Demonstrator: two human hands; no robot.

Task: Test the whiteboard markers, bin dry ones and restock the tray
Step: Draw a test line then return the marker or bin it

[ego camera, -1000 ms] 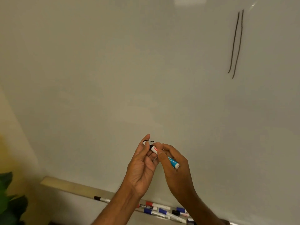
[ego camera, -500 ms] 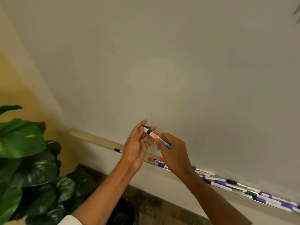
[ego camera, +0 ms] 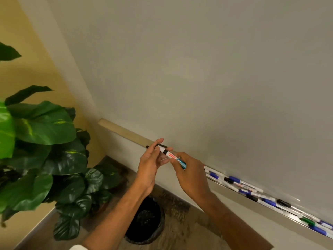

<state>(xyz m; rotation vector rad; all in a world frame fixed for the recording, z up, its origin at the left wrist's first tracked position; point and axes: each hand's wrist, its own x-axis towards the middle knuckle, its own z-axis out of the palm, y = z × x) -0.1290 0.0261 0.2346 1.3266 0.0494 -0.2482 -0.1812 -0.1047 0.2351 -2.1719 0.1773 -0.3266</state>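
One marker [ego camera: 173, 156] is gripped at its teal barrel by the right hand [ego camera: 191, 175] and pinched at its black end by the left hand [ego camera: 150, 166], above the bin [ego camera: 144, 219].

Bare left forearm [ego camera: 117, 213], bare right forearm [ego camera: 234, 222], white sleeve edge [ego camera: 77, 247]
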